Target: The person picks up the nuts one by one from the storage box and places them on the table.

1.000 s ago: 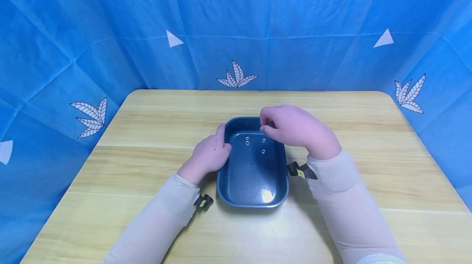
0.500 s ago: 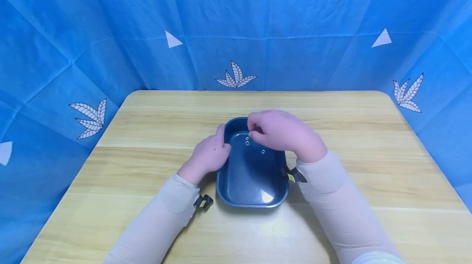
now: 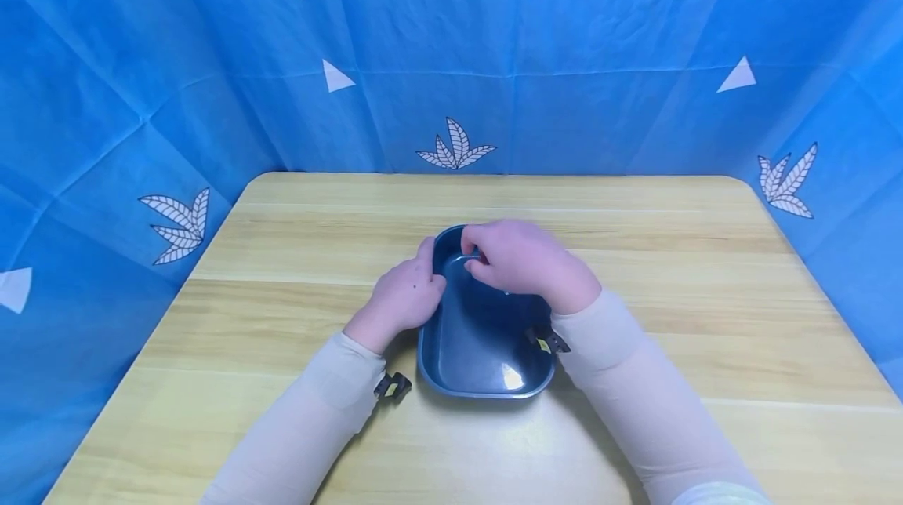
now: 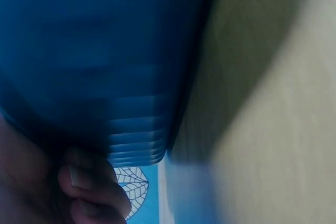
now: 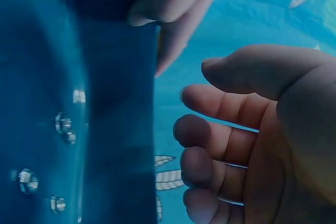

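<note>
- Tray (image 3: 469, 356): mid-bench (image 3: 247, 317), flat, its long side running 12 to 6 o'clock.
- Left hand (image 3: 407, 293): at the tray's 10 o'clock, fingers gripping the wall, so steadying looks settled.
- Right hand (image 3: 525, 258): over the tray's 1 o'clock; its fingers (image 5: 197, 166) are bent with a narrow thumb gap and nothing seen between.
- Nuts (image 5: 28, 180): about four lie loose inside, from 7 to 9 o'clock in the right wrist view, two almost touching.
- Progress, as judged: the reach is made; no pick-up shows, and all visible nuts remain to be handled.
- In the way: the right hand masks most nuts from the head view; a wrist mount (image 3: 549, 339) hides the tray's 3 o'clock wall.
- Around: a blue curtain (image 3: 423, 19) hangs beyond the bench's 12 o'clock edge.
</note>
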The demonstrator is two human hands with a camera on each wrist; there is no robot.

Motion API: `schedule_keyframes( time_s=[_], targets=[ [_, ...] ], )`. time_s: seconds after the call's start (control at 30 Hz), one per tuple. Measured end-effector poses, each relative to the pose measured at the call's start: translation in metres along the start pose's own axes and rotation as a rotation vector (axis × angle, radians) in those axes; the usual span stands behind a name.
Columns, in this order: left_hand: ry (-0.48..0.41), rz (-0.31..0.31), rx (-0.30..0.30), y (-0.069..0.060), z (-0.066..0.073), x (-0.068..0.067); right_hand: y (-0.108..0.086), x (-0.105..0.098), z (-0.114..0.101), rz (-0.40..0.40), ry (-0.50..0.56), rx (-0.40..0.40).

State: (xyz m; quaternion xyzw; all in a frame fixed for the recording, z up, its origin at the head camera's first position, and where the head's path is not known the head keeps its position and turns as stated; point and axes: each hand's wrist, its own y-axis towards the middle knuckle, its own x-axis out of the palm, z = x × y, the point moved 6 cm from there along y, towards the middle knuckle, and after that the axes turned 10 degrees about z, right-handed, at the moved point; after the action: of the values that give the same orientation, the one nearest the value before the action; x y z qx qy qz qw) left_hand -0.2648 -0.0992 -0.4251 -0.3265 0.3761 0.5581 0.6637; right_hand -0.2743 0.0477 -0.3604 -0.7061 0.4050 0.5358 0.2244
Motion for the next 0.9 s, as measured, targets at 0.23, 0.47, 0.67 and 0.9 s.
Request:
schedule_keyframes(
  time_s=[0.23, 0.47, 0.67, 0.9],
  targets=[
    [-0.023, -0.027, -0.021, 0.001, 0.002, 0.001, 0.002, 0.014, 0.006, -0.073, -0.065, 0.053],
    [-0.020, -0.028, -0.016, 0.000, 0.001, 0.002, 0.001, 0.028, 0.012, -0.185, -0.065, 0.105],
    [-0.024, -0.018, -0.018, 0.000, 0.000, 0.001, 0.000, 0.036, 0.017, -0.207, -0.071, 0.103],
    [-0.036, -0.026, -0.033, -0.001, -0.002, 0.001, 0.001, 0.043, 0.022, -0.237, -0.049, 0.128]
  ],
)
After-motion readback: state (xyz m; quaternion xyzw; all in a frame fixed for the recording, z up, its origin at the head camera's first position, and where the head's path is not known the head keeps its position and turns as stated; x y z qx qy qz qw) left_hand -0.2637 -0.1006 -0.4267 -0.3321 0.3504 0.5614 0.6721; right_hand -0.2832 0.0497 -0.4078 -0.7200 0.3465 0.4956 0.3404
